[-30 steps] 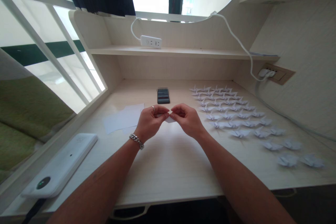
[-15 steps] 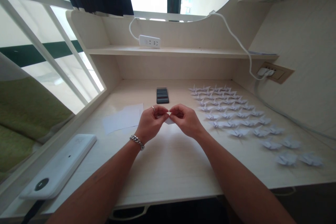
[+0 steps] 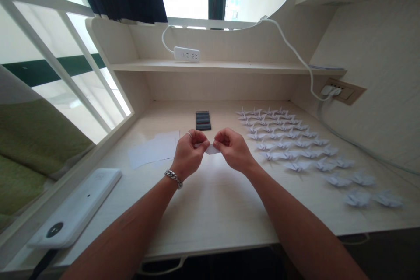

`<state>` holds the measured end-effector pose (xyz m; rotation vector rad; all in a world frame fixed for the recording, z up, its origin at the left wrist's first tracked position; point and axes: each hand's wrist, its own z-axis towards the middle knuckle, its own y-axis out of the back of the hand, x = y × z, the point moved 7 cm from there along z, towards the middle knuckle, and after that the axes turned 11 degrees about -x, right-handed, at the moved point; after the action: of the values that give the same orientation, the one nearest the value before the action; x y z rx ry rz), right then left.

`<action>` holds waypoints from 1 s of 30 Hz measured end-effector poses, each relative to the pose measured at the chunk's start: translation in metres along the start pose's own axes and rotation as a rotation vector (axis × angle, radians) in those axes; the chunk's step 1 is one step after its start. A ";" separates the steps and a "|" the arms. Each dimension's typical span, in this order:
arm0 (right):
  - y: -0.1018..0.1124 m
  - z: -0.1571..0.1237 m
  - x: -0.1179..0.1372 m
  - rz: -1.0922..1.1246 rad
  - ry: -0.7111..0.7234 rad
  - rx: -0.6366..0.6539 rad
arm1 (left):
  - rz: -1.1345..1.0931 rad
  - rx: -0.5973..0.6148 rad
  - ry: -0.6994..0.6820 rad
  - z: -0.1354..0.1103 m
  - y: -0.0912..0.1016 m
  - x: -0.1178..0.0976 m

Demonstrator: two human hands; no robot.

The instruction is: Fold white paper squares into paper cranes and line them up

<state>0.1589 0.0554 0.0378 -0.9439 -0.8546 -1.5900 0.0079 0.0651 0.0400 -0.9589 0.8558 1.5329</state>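
A small folded piece of white paper (image 3: 212,149) is held between my two hands above the middle of the desk. My left hand (image 3: 191,151), with a ring and a chain bracelet, pinches its left side. The thumb and fingertips of my right hand (image 3: 231,148) grip its right side. Much of the paper is hidden behind the fingers. To the right stand rows of white folded paper cranes (image 3: 284,133). Flat white paper sheets (image 3: 152,151) lie left of my left hand.
A dark phone (image 3: 203,120) lies behind my hands. At the left edge rests a long white device (image 3: 78,205) with a dark cable. A white power strip (image 3: 187,54) sits on the shelf (image 3: 226,67), and its cord runs to the wall socket (image 3: 344,91).
My fingertips have drawn slightly apart, and more of the folded paper shows between them. The camera view has shifted a little. Cranes, sheets and phone stay in place.
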 end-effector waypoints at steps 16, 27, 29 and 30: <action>-0.006 -0.003 -0.003 -0.165 -0.005 0.088 | 0.000 -0.025 0.025 0.001 0.003 0.004; -0.004 -0.004 0.002 -0.274 0.018 0.076 | -0.036 -0.033 0.043 -0.001 0.003 0.005; -0.004 -0.003 -0.001 -0.263 0.012 0.080 | -0.059 -0.037 0.051 0.001 0.003 0.007; -0.003 -0.002 -0.002 -0.260 0.012 0.075 | -0.067 -0.036 0.055 0.001 0.003 0.008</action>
<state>0.1559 0.0544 0.0352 -0.7930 -1.0545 -1.7689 0.0043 0.0690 0.0336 -1.0500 0.8291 1.4746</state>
